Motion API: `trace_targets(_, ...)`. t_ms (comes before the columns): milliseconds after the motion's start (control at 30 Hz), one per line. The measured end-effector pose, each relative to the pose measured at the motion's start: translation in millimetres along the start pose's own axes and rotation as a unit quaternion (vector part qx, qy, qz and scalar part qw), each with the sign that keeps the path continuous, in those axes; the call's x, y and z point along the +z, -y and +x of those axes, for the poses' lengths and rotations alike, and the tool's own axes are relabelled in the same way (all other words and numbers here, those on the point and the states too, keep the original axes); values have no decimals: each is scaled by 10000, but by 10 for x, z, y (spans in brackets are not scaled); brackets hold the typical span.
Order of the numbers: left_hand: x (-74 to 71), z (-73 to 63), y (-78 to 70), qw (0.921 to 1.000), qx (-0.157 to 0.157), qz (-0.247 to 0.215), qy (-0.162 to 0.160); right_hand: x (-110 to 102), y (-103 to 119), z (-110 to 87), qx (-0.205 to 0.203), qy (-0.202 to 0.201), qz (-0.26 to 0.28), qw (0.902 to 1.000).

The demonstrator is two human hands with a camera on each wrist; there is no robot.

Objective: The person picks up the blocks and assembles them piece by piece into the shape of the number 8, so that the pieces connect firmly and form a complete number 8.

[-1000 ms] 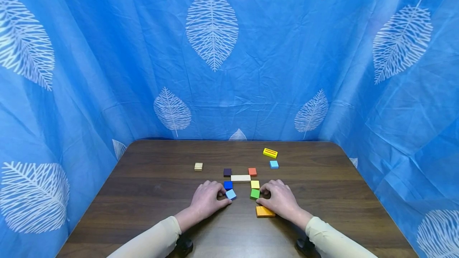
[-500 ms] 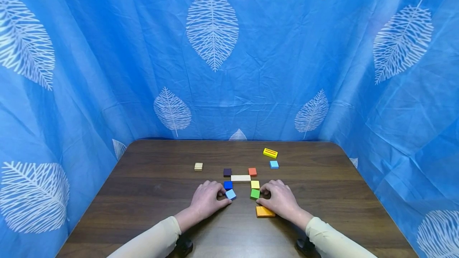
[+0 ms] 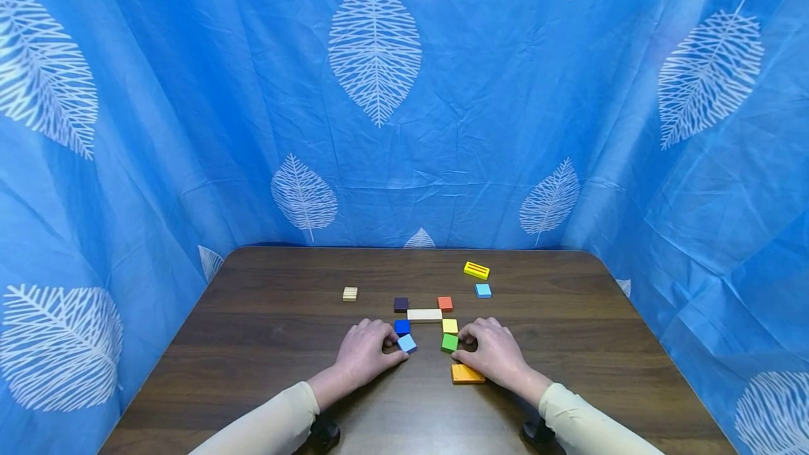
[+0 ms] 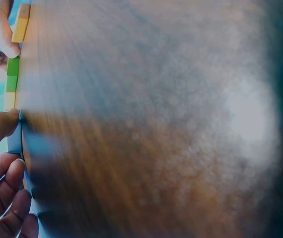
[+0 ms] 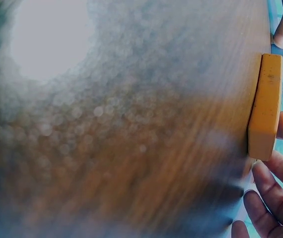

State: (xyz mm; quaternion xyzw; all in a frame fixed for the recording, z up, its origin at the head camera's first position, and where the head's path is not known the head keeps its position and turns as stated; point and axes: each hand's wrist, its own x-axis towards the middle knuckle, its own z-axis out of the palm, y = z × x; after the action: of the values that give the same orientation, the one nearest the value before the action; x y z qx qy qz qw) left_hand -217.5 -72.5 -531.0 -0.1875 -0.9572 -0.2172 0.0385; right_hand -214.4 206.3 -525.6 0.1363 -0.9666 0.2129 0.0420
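Observation:
My left hand pinches a light blue block between thumb and index finger; the left wrist view shows the light blue block between them. This block sits tilted just in front of a dark blue block. On the other side my right hand holds a green block between thumb and curled fingers, in front of a pale yellow block. An orange block lies nearer, below the right hand; in the right wrist view the orange block hides the green one.
Behind the hands, a long cream block lies between the two columns, with a dark purple block and a red block beyond it. Farther off are a striped wooden block, a sky-blue block and a yellow striped block.

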Motion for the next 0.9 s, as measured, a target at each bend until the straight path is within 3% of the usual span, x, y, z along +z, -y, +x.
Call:
trace_targets(533,36,-6,20,9998,113,84,-166,3,3,3,-40,-25,-28,10000)
trace_targets(900,29,-14,5,9994,177,153,-243,-90,-45,-24,147,310,206,9992)
